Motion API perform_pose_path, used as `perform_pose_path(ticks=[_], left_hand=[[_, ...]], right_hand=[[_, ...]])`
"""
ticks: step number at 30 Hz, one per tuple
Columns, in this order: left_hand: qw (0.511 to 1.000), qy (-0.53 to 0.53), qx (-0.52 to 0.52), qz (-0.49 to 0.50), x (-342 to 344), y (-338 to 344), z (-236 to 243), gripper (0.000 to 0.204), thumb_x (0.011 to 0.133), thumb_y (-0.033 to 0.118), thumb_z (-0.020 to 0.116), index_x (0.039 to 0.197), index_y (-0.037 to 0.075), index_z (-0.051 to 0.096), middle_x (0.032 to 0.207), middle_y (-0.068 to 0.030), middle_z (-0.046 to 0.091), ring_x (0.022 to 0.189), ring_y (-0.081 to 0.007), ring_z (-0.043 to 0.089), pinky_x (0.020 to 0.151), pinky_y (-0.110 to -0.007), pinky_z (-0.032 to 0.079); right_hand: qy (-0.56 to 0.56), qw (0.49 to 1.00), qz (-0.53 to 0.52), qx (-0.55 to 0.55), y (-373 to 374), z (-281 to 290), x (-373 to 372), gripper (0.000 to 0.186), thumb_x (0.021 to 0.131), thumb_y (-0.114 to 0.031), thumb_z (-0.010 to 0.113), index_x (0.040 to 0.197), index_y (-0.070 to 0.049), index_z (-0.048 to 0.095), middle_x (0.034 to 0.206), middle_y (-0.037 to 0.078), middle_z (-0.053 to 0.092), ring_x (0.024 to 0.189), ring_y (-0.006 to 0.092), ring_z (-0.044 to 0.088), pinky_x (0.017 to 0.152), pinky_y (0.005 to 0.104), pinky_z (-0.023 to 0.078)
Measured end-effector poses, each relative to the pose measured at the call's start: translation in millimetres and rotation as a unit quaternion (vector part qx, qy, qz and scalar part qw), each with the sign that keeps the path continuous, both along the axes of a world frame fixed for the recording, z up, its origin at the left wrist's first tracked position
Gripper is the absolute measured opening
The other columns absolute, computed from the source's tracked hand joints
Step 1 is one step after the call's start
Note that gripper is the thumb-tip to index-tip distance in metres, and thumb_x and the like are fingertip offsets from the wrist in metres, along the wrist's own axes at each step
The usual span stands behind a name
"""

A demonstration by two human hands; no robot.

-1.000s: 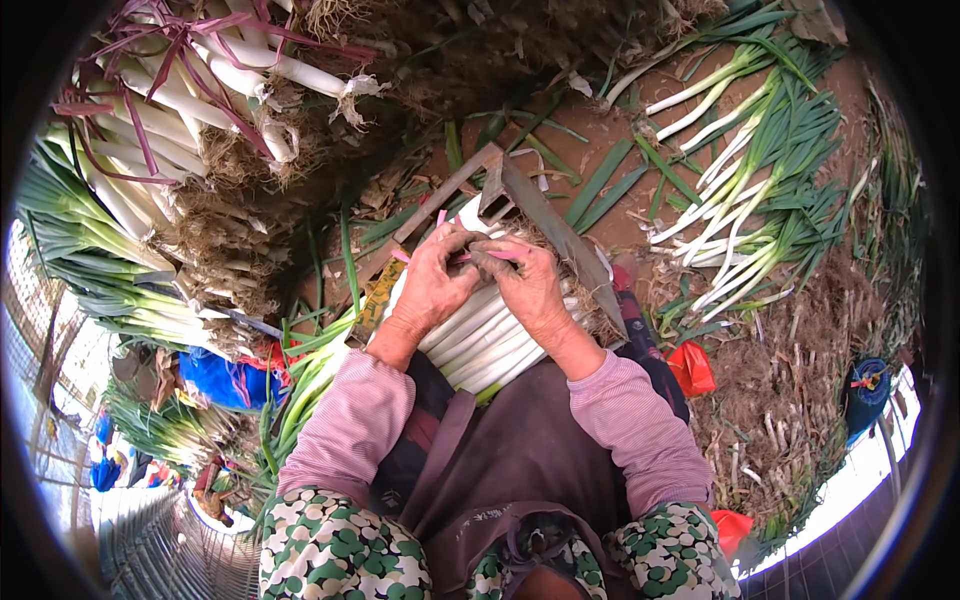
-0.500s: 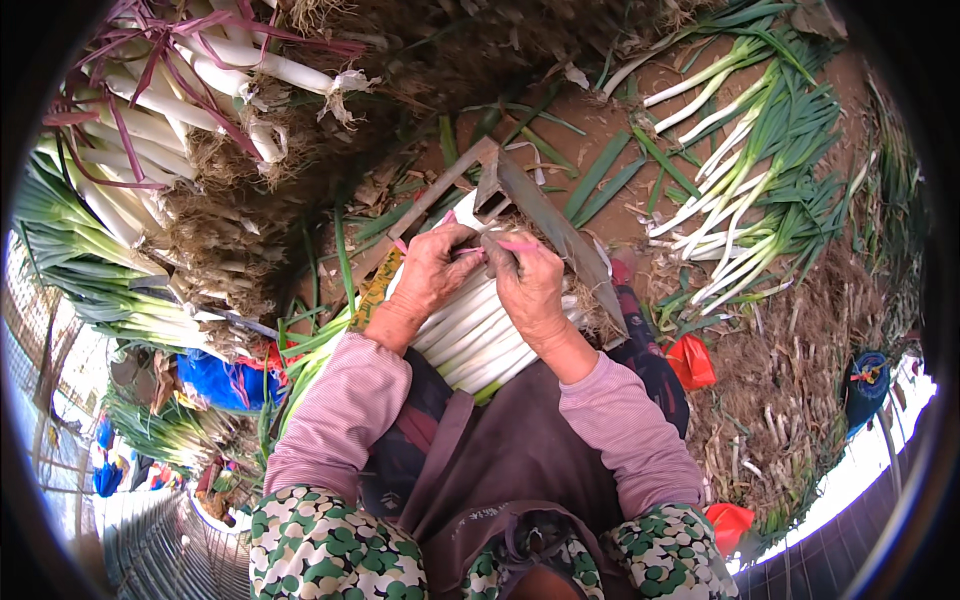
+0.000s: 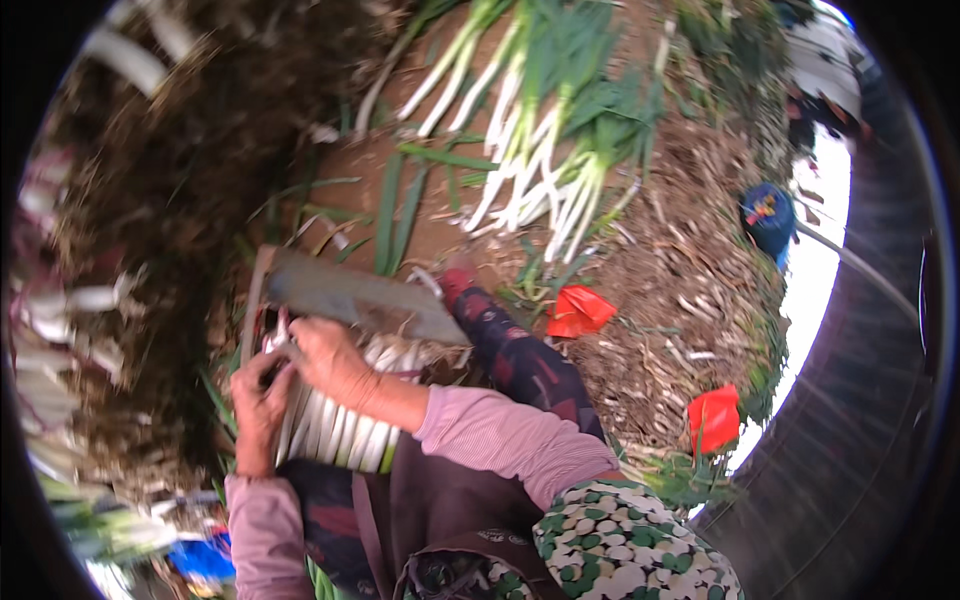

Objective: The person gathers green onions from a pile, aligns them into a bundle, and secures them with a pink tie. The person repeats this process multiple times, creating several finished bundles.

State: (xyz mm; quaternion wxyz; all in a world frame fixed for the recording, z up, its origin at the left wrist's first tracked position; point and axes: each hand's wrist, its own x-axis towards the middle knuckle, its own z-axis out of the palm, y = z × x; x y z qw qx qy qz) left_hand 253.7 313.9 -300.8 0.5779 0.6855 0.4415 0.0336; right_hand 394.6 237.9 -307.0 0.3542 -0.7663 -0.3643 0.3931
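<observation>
A bundle of green onions [image 3: 345, 425] lies across my lap, white stalks side by side, in a metal frame [image 3: 360, 298]. Over its left part, my left hand [image 3: 262, 400] and my right hand [image 3: 335, 360] meet with fingers closed. A thin pink tie [image 3: 283, 324] shows at the fingertips; motion blur smears where it runs. Both hands appear to pinch it. Roots of the bundle point right, beside my knee.
Loose green onions [image 3: 540, 150] lie on the soil ahead. Stacked onions with shaggy roots [image 3: 160, 230] rise on the left. Trimmed scraps [image 3: 650, 340], red plastic pieces [image 3: 580, 311] and a blue container [image 3: 768, 218] are on the right.
The view has swung to the right, so the bundle and both hands now sit farther left in the picture. The hands stay close together at the pink tie.
</observation>
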Motion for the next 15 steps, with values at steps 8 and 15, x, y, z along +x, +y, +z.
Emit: perform_pose_path(ticks=[8,15], left_hand=[[0.882,0.085,-0.464,0.015,26.2,50.4,7.4,0.009,0.073,0.007,0.069,0.077,0.0,0.065,0.059,0.0019,0.051,0.051,-0.0058,0.041,0.047,-0.024,0.031],[0.814,0.034,-0.564,0.132,15.2,48.6,-5.1,0.007,0.081,0.005,0.068,0.084,0.001,0.064,0.057,0.0054,0.045,0.044,-0.0051,0.032,0.042,-0.022,0.026]], right_hand=[[0.038,0.999,0.036,0.013,-29.6,21.1,-4.7,0.032,0.077,0.003,0.062,0.105,0.004,0.048,0.093,0.02,0.05,0.078,0.0411,0.057,0.071,0.0452,0.051],[-0.01,0.999,0.034,-0.028,-21.6,14.3,-11.8,0.021,0.077,-0.003,0.064,0.095,-0.003,0.053,0.09,0.016,0.051,0.073,0.0378,0.059,0.06,0.0455,0.05]])
